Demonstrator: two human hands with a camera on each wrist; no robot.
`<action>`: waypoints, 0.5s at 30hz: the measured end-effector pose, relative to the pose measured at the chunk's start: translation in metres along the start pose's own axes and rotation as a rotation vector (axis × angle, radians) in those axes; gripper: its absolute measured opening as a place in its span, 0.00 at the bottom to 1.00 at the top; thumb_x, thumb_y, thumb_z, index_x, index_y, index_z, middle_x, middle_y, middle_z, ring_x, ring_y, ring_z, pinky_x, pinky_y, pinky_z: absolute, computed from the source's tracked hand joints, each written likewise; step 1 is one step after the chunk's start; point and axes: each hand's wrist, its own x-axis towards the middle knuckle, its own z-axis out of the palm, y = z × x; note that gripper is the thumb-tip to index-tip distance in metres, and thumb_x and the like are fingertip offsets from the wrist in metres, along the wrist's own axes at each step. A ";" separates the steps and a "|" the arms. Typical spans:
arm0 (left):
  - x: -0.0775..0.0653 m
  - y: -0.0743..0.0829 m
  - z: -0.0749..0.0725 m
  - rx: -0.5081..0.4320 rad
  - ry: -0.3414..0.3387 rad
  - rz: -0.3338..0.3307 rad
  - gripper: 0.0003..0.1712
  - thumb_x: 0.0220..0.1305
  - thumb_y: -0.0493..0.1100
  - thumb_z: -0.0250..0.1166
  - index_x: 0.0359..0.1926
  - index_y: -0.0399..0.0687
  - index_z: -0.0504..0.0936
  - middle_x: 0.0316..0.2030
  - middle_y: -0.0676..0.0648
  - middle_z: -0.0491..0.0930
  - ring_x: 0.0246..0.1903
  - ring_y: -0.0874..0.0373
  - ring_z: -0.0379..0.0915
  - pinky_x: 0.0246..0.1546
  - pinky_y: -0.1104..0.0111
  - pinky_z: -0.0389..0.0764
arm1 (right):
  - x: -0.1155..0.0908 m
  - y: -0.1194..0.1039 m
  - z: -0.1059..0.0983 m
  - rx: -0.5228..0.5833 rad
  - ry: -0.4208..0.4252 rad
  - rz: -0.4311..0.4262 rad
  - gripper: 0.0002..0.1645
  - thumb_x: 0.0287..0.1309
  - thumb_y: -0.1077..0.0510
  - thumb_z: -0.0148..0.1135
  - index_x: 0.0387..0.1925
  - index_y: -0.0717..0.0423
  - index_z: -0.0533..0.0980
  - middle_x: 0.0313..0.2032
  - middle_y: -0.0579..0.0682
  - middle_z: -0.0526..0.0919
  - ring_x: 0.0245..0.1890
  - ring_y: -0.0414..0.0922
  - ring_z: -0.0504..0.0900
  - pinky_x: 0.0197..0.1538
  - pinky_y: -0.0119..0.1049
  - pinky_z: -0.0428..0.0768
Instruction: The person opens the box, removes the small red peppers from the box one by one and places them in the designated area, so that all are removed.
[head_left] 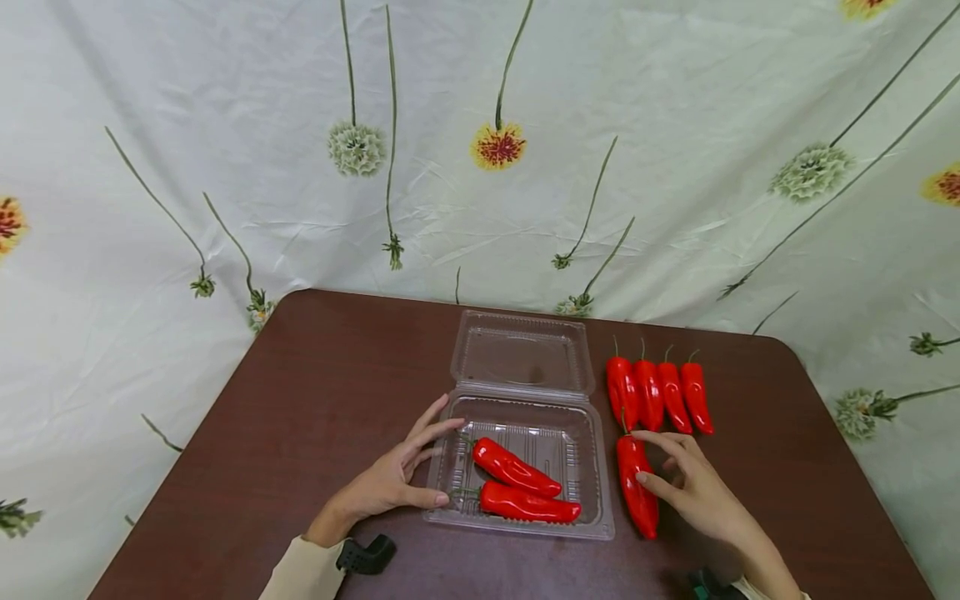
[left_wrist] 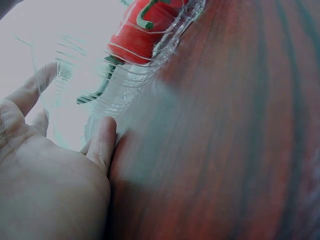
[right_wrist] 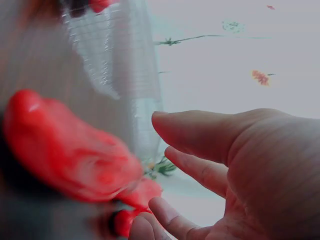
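Observation:
A clear plastic clamshell box (head_left: 598, 467) lies with its lid folded back. Two red chili peppers, an upper one (head_left: 513, 467) and a lower one (head_left: 528, 503), rest side by side inside, green stems to the left. My left hand (head_left: 386, 479) is at the box's left side, fingers spread along the rim and thumb near the front corner; the left wrist view shows the fingertips against the ribbed wall. Right of the box lies another red pepper (head_left: 637, 492), stem pointing away. Over it, my right hand (head_left: 693, 487) has thumb and fingers apart, fingertips close to the pepper.
Several more red peppers (head_left: 648, 396) lie in a row at the back right, stems toward the rear. The box's open lid (head_left: 522, 354) lies behind its base. A patterned white cloth (head_left: 480, 225) hangs behind the dark brown table (head_left: 300, 417).

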 end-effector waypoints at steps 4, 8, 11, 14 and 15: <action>0.000 0.001 0.000 -0.004 0.003 -0.001 0.52 0.56 0.35 0.74 0.77 0.50 0.57 0.80 0.52 0.28 0.77 0.66 0.34 0.67 0.74 0.61 | 0.004 -0.012 0.000 -0.029 0.040 -0.084 0.30 0.58 0.59 0.72 0.62 0.50 0.75 0.53 0.54 0.74 0.41 0.46 0.70 0.36 0.31 0.75; 0.000 0.001 0.000 -0.001 0.006 -0.009 0.52 0.56 0.36 0.74 0.77 0.51 0.57 0.80 0.53 0.29 0.77 0.66 0.34 0.67 0.74 0.61 | 0.010 -0.025 0.005 -0.035 0.036 -0.172 0.28 0.58 0.60 0.72 0.60 0.52 0.77 0.51 0.52 0.77 0.40 0.45 0.75 0.40 0.33 0.78; 0.000 0.001 0.000 0.010 0.007 -0.013 0.52 0.56 0.36 0.74 0.77 0.51 0.57 0.80 0.53 0.29 0.77 0.65 0.34 0.67 0.74 0.61 | 0.017 -0.035 0.005 0.004 -0.036 -0.194 0.26 0.60 0.58 0.70 0.60 0.51 0.76 0.53 0.50 0.78 0.44 0.47 0.79 0.46 0.35 0.81; 0.000 0.000 0.000 0.015 0.006 -0.017 0.51 0.56 0.35 0.74 0.77 0.51 0.57 0.80 0.53 0.29 0.77 0.65 0.34 0.67 0.74 0.61 | 0.024 -0.047 0.003 0.080 -0.149 -0.185 0.26 0.62 0.55 0.68 0.62 0.48 0.75 0.57 0.48 0.77 0.52 0.51 0.79 0.51 0.38 0.82; -0.001 0.000 0.000 0.014 0.006 -0.019 0.51 0.56 0.35 0.74 0.77 0.51 0.57 0.80 0.53 0.29 0.77 0.65 0.34 0.67 0.74 0.61 | 0.027 -0.051 0.002 0.103 -0.188 -0.188 0.26 0.63 0.55 0.68 0.62 0.47 0.74 0.58 0.47 0.77 0.54 0.53 0.78 0.53 0.39 0.82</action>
